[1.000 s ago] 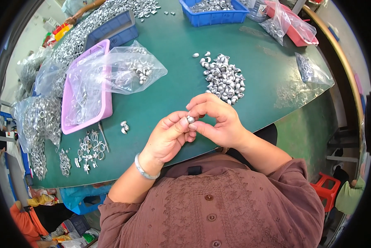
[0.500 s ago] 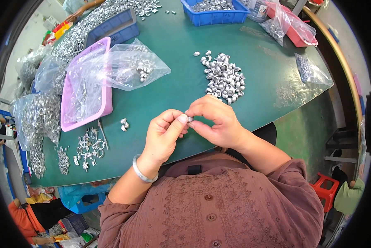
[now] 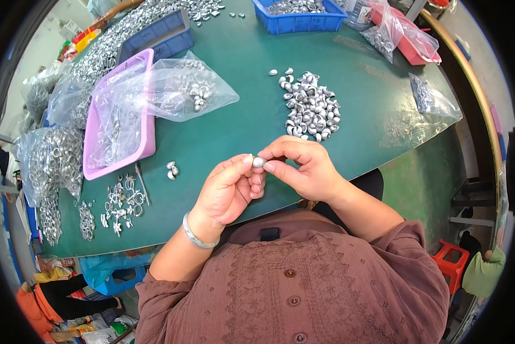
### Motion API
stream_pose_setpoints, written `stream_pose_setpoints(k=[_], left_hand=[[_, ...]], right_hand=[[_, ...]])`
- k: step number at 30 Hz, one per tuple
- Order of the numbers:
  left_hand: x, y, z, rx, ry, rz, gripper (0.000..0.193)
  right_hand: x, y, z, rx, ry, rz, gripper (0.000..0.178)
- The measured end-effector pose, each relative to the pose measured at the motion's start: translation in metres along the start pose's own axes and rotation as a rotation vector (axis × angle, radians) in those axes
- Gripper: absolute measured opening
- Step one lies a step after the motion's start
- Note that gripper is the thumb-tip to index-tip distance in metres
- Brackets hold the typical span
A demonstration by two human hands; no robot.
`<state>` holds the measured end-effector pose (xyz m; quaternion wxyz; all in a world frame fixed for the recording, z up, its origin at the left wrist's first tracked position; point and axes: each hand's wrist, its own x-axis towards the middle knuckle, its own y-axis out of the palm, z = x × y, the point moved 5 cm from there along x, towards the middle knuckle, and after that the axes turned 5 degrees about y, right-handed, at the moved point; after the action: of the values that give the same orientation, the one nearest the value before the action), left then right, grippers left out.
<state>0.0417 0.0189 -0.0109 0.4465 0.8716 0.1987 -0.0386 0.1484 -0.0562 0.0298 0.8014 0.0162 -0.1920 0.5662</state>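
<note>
Close above the table's near edge, a small rounded silver metal piece (image 3: 259,162) with a ridged surface is held between my two hands. My right hand (image 3: 307,169) pinches its right end between thumb and index finger. At the other end, the thumb and index finger of my left hand (image 3: 226,189) meet it, with the remaining fingers curled below. Beyond my right hand lies a heap of hollow silver shell-shaped pieces (image 3: 312,106). A few similar loose pieces (image 3: 172,170) rest to the left of my left hand.
A pink basket (image 3: 148,137) with clear plastic bags (image 3: 211,94) stands at left, near small metal rings and castings (image 3: 122,198). Blue trays (image 3: 300,24) and a red tray (image 3: 415,49) sit farther back. A bag of parts (image 3: 432,97) lies by the right edge.
My left hand has turned and its fingers have loosened, so more of the silver piece shows between my hands. My right hand keeps its pinch. Another person at lower left has shifted.
</note>
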Motion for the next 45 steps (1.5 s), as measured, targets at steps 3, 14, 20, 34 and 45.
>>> stream_pose_setpoints(k=[3, 14, 20, 34, 45], left_hand=[[-0.001, 0.001, 0.001, -0.024, -0.030, 0.007, 0.021], [-0.001, 0.000, 0.009, -0.228, -0.132, 0.160, 0.018], [-0.002, -0.001, 0.000, 0.104, 0.116, 0.075, 0.015], [-0.008, 0.008, -0.014, 0.571, 0.567, 0.101, 0.015], [-0.005, 0.001, -0.009, 0.345, 0.327, -0.017, 0.014]], right_hand=[[0.000, 0.000, 0.001, 0.011, 0.008, -0.014, 0.010], [0.000, 0.002, 0.004, 0.068, 0.040, 0.026, 0.012], [-0.002, -0.002, 0.005, -0.018, -0.022, -0.044, 0.010], [-0.004, -0.003, 0.015, -0.050, -0.118, -0.074, 0.011], [0.004, -0.047, -0.004, -0.484, -0.038, -0.174, 0.012]])
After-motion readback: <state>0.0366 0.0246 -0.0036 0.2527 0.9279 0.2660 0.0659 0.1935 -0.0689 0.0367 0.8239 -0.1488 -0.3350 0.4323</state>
